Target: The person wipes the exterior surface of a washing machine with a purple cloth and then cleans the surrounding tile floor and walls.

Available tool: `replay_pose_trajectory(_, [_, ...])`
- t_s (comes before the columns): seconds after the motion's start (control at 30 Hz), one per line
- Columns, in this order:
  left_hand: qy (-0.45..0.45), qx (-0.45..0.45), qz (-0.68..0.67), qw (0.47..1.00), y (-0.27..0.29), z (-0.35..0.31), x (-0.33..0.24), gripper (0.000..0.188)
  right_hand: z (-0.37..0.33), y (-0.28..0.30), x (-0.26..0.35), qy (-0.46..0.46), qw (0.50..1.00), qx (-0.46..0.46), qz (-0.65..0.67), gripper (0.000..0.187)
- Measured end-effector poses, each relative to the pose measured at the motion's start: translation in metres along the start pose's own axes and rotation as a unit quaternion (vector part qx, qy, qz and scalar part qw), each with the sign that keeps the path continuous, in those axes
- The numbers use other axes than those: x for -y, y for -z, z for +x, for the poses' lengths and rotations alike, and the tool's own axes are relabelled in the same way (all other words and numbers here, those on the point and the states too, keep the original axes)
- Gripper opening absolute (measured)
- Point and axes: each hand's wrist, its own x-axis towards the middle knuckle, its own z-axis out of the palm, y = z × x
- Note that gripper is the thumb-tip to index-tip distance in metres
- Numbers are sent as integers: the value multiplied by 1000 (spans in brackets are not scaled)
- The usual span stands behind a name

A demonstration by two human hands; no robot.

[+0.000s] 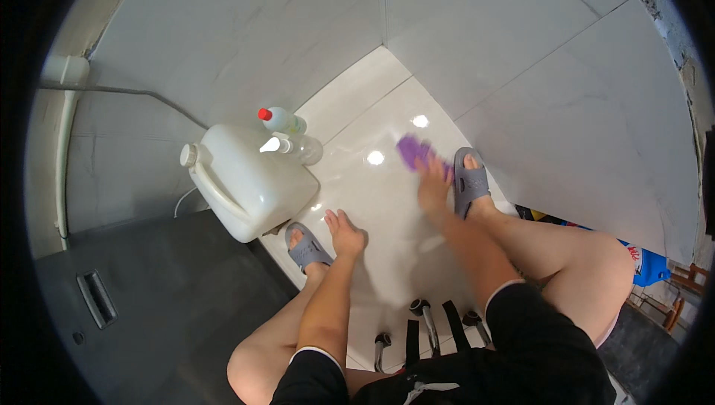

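Observation:
My right hand (433,187) is down at the white tiled floor (387,230) with a purple cloth (414,152) under its fingers. Both the hand and the cloth are smeared by motion, and part of the cloth is covered by the fingers. It lies just left of my right foot, which wears a grey slipper (471,182). Nothing is in my left hand (345,235), whose fingers are stretched out low over the floor, right of the other grey slipper (307,247); whether it touches the tiles I cannot tell.
At the left stand a large white jug (257,182), a clear pump bottle (305,150) and a red-capped bottle (284,120). A dark grey panel (164,316) fills the lower left. Grey tiled walls (521,40) meet at the far corner. Chair casters (421,308) sit below me.

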Motion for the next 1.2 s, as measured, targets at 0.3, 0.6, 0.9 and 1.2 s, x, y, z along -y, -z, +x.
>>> replay_pose_trajectory(0.3, [6,-7,21,1000,1,-1,-2,70,-145,-16,14,532,811,232,79,33])
replay_pose_trajectory(0.6, [-16,24,19,999,-2,7,10,70,119,31,-2,77,988,132,-19,60])
replay_pose_trajectory(0.9, [-25,79,14,996,16,3,10,79,-5,8,19,-258,966,14,24,63])
replay_pose_trajectory(1.2, [82,-28,-170,982,44,13,24,44,-185,8,84,51,965,210,149,50])
